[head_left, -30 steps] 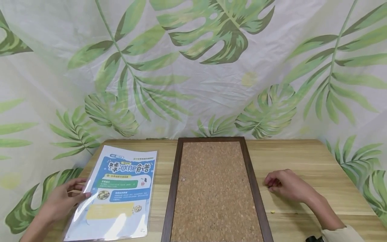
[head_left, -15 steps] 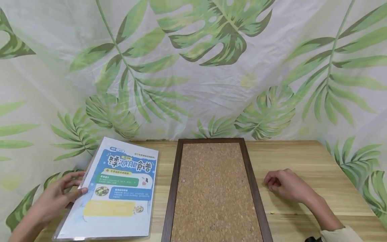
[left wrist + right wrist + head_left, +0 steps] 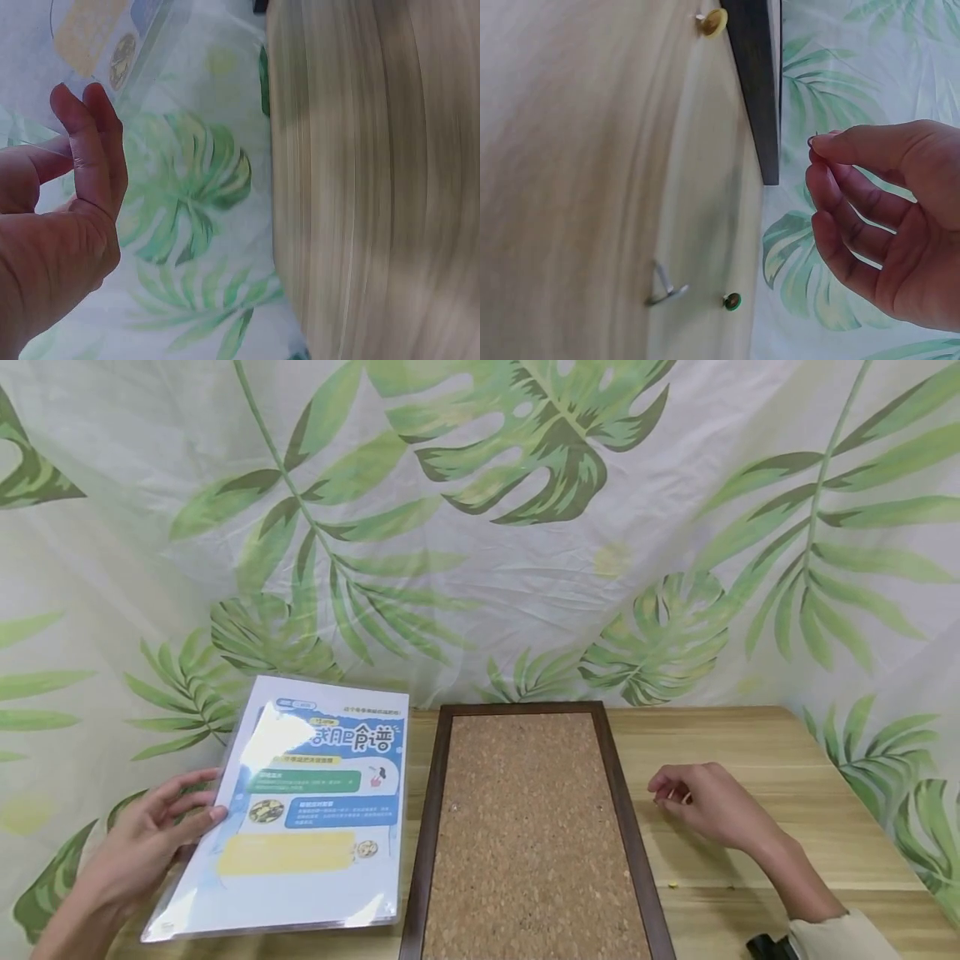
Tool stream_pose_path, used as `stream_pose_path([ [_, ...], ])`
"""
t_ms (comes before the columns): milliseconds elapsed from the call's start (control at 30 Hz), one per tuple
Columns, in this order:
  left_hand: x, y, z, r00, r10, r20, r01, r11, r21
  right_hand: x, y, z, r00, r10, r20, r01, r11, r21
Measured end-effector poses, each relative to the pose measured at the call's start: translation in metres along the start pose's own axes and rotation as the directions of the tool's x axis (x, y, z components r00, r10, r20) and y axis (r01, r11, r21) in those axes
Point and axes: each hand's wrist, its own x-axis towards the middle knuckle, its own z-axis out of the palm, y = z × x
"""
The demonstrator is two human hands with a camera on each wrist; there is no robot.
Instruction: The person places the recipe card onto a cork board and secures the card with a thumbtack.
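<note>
Leaf-print cloth backs the wooden counter (image 3: 750, 743). Left hand (image 3: 142, 847) grips the left edge of the laminated sheet (image 3: 307, 814), which is lifted and tilted, long axis running away from the person, title end far. Right hand (image 3: 708, 806) pinches a small pin (image 3: 814, 138) beside the cork board (image 3: 528, 835), whose long axis runs likewise

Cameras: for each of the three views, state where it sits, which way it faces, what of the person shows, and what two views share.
Head: looks forward and down at the cork board; left hand holds the laminated sheet, right hand beside the board.
Left wrist: looks past the left hand at the sheet's corner and table edge.
Right wrist: sees the right hand, board frame, yellow pushpin.
Shared: head and right wrist both show the frame.
</note>
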Motion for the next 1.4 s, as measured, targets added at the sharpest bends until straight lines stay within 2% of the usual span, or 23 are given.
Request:
stream_pose_path([
  [133,0.006,0.002,0.021,0.999,0.036,0.026,-0.034,0.996,-0.084,0.004,-0.003,-0.001,1.000,0.003,-0.012,-0.003,1.000,0.005],
  [333,0.015,0.008,0.057,0.999,0.034,0.034,-0.031,0.997,-0.074,0.008,-0.007,-0.002,1.000,0.007,-0.014,-0.007,1.000,0.006],
  [433,0.019,0.011,0.074,0.999,0.013,0.050,-0.009,0.995,-0.097,0.010,-0.009,-0.002,1.000,0.007,-0.017,-0.007,1.000,0.007],
  [633,0.027,0.015,0.108,0.995,-0.091,0.044,0.095,0.989,-0.110,0.015,-0.015,-0.005,1.000,0.002,-0.028,-0.002,1.000,0.019],
  [733,0.032,0.016,0.124,0.992,-0.115,0.043,0.119,0.987,-0.109,0.017,-0.019,-0.006,1.000,-0.002,-0.031,0.003,0.999,0.032],
  [1033,0.047,0.017,0.163,0.987,-0.132,0.087,0.146,0.974,-0.171,0.024,-0.027,-0.006,0.999,-0.014,-0.048,0.016,0.999,0.039],
  [1400,0.059,0.020,0.201,0.983,-0.170,0.074,0.182,0.963,-0.199,0.032,-0.035,-0.006,0.998,-0.026,-0.065,0.029,0.999,0.039],
])
